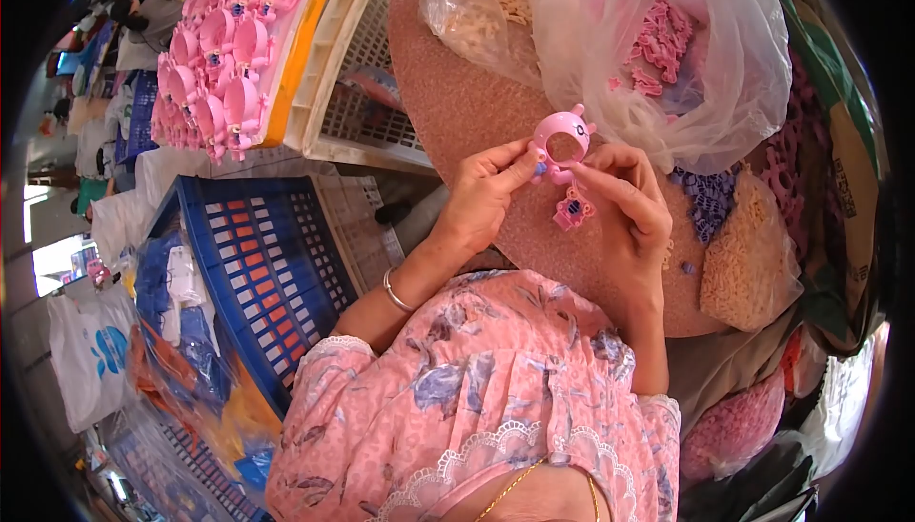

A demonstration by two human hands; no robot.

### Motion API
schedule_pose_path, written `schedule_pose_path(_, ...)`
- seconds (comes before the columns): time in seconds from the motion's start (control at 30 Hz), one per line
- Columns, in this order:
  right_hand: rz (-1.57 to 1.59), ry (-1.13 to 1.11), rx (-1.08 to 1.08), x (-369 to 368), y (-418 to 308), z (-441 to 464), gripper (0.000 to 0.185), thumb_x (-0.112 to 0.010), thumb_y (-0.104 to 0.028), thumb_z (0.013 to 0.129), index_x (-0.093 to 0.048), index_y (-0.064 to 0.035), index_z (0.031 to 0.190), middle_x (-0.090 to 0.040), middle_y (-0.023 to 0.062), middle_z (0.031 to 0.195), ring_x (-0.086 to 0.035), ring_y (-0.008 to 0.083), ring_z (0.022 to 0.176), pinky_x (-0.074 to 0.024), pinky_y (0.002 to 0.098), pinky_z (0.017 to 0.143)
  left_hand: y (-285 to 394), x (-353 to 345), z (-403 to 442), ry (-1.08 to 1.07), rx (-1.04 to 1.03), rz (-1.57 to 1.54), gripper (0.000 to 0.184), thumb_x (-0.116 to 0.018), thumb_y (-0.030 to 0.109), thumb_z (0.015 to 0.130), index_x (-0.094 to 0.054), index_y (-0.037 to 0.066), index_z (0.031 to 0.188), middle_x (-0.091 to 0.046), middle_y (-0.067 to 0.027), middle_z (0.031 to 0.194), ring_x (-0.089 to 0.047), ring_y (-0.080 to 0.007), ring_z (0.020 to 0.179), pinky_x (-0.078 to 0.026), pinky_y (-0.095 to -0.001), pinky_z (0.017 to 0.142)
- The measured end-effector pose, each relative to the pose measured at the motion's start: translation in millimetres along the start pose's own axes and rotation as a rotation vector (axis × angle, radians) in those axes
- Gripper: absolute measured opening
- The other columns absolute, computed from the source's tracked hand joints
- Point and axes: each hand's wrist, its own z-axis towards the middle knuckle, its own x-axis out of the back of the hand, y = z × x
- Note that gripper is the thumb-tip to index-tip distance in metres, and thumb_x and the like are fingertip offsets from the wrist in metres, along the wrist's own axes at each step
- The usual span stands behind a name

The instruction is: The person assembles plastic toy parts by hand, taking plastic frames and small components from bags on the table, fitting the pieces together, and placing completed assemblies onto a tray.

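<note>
Over the round table, a pink plastic toy piece (549, 129) has a large round opening, small ear-like knobs and a printed eye. My left hand (483, 193) pinches its left side between thumb and finger, beside a small blue part (541, 168). A pink flower-shaped piece (572, 209) with a dark centre hangs below the toy. My right hand (629, 200) is closed at the toy's lower right edge, its fingertips touching near the top of the hanging piece. Exactly what those fingertips grip is partly hidden.
Bags of cream parts (753, 255) and pink parts (662, 40) lie on the speckled table (448, 74), near blue parts (705, 200). At left, pink toy pieces (219, 55) fill a tray above a white crate (357, 145). A blue basket (257, 265) stands nearer.
</note>
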Motion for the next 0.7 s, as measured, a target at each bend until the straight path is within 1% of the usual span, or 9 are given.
schedule_pose_path(0.07, -0.173, 0.027, 0.072, -2, 3, 3, 0.031, -0.072, 0.009, 0.083, -0.069, 0.0001, 0.112, -0.061, 0.0132, 0.115, -0.065, 0.0211, 0.096, -0.055, 0.0329, 0.082, -2, -1, 1, -0.01, -0.009, 0.034, 0.034, -0.063, 0.012, 0.1, -0.062, -0.006, 0.13, -0.069, -0.0108, 0.122, -0.064, -0.0133, 0.109, -0.05, -0.0276, 0.096)
schedule_pose_path(0.13, -0.346, 0.077, 0.178, -5, 6, 4, 0.029, -0.075, 0.006, 0.081, -0.068, -0.0001, 0.109, -0.061, 0.0138, 0.114, -0.066, 0.0226, 0.094, -0.0555, 0.0333, 0.08, -3, -5, -1, -0.009, -0.052, 0.078, 0.038, -0.065, 0.014, 0.1, -0.061, -0.007, 0.131, -0.069, -0.008, 0.119, -0.063, -0.0098, 0.105, -0.05, -0.0242, 0.093)
schedule_pose_path(0.17, -0.35, 0.065, 0.181, -6, 8, 2, 0.029, -0.075, 0.005, 0.081, -0.068, -0.0005, 0.108, -0.061, 0.0137, 0.114, -0.066, 0.0236, 0.094, -0.0556, 0.0338, 0.08, -3, -5, -2, -0.008, -0.074, 0.101, 0.039, -0.065, 0.016, 0.1, -0.061, -0.007, 0.132, -0.069, -0.0066, 0.118, -0.062, -0.008, 0.103, -0.049, -0.0224, 0.092)
schedule_pose_path(0.27, -0.359, 0.033, 0.184, -6, 10, -3, 0.027, -0.076, 0.004, 0.081, -0.066, -0.0012, 0.105, -0.061, 0.0135, 0.113, -0.066, 0.0262, 0.095, -0.0558, 0.0353, 0.08, -4, -3, -2, -0.01, -0.084, 0.138, 0.039, -0.067, 0.016, 0.099, -0.062, -0.008, 0.13, -0.069, -0.0061, 0.117, -0.061, -0.0074, 0.103, -0.05, -0.0221, 0.092)
schedule_pose_path(0.43, -0.378, -0.003, 0.209, -3, 2, 5, 0.026, -0.075, 0.003, 0.08, -0.062, -0.0017, 0.102, -0.061, 0.0132, 0.111, -0.066, 0.0307, 0.095, -0.0555, 0.0389, 0.079, 2, -6, -6, -0.008, -0.08, 0.297, 0.038, -0.068, 0.018, 0.099, -0.064, -0.005, 0.129, -0.07, -0.0057, 0.116, -0.061, -0.0074, 0.103, -0.05, -0.0225, 0.091)
schedule_pose_path(0.53, -0.374, -0.067, 0.159, 3, -4, 9, 0.027, -0.075, 0.001, 0.08, -0.06, -0.002, 0.102, -0.06, 0.014, 0.109, -0.065, 0.0331, 0.093, -0.0547, 0.0406, 0.077, 5, -6, -8, -0.013, -0.094, 0.394, 0.037, -0.067, 0.017, 0.099, -0.064, -0.004, 0.13, -0.07, -0.0067, 0.116, -0.062, -0.0094, 0.104, -0.05, -0.0238, 0.093)
schedule_pose_path(0.7, -0.356, -0.11, 0.103, 3, -8, 12, 0.027, -0.075, 0.001, 0.079, -0.06, -0.0019, 0.101, -0.061, 0.0141, 0.106, -0.065, 0.0329, 0.093, -0.0536, 0.0412, 0.076, 3, -5, -8, 0.001, -0.114, 0.42, 0.037, -0.066, 0.017, 0.099, -0.064, -0.004, 0.129, -0.071, -0.0071, 0.116, -0.063, -0.0103, 0.104, -0.05, -0.0245, 0.093)
